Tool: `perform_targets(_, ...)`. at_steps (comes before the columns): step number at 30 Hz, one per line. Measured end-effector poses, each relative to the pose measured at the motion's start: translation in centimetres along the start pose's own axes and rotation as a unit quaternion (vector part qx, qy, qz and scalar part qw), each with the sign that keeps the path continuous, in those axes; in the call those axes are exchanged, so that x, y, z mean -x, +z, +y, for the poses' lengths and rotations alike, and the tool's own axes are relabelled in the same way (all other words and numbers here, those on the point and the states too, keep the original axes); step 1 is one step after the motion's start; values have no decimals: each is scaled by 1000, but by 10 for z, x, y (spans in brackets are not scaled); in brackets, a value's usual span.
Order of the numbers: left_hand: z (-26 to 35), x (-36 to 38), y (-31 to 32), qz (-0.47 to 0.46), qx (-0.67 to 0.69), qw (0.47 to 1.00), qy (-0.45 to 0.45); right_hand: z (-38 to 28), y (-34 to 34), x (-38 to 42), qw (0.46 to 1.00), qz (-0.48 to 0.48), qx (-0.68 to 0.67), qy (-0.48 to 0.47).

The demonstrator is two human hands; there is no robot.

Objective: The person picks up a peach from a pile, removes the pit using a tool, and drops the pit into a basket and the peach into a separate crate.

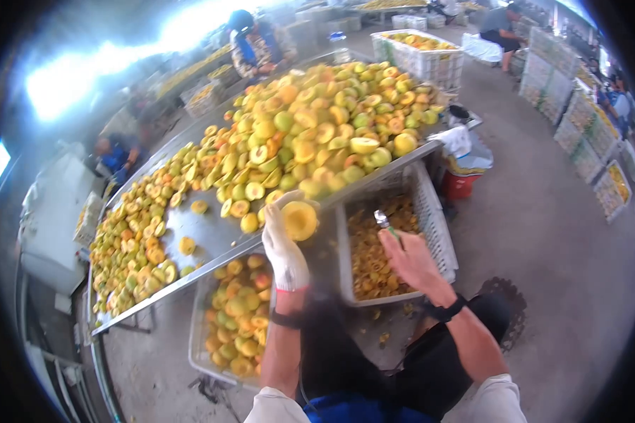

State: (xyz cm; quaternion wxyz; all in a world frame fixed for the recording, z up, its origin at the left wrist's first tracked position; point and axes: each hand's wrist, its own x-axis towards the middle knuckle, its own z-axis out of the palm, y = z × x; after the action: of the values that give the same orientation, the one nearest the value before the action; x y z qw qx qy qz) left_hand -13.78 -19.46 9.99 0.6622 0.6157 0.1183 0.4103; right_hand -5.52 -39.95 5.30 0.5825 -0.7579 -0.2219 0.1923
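My left hand [283, 247], in a white glove, holds a halved yellow peach [299, 221] by the table's front edge, its hollowed cut face turned up. My bare right hand [410, 259] is closed around the green handle of a pitting spoon [382, 220], whose metal tip points up and away. Beneath that hand stands a white crate [439, 243] with brown pits and scraps [377, 257] in it. A large heap of peach halves [310, 134] covers much of the metal table [208, 236] in front of me.
Below the table's edge, a second crate [199, 345] holds peaches. Beyond the table's right corner is a red bucket [458, 185] with a plastic bag. A full white crate [423, 67] stands behind. Co-workers [254, 49] are at the far side; stacked crates [550, 70] line the right.
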Motion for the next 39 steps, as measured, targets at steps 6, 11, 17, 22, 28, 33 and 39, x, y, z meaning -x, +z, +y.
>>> perform_targets(6, 11, 64, -135, 23, -332, 943, 1, -6, 2, 5, 939, 72, 272, -198)
perform_targets(11, -41, 166, -276, 68, -593, 789, -142, -2, 7, 4, 924, 52, 337, -171)
perform_targets(17, -43, 147, -281, 66, -667, 742, -12, 2, 20, 8, 931, 5, 324, -166)
perform_targets(22, -32, 39, -204, 51, -590, 803, 61, 14, 31, 0, 926, -11, 342, -157)
perform_targets(28, -75, -83, -191, -12, -626, 780, 24, 22, 32, -6, 920, -6, 368, -132)
perform_targets(33, -117, -136, -197, -120, -713, 687, -73, 24, 29, -13, 927, -23, 354, -121)
perform_targets(39, -115, -134, -197, -72, -629, 771, -72, 9, 28, -16, 944, -11, 292, -153)
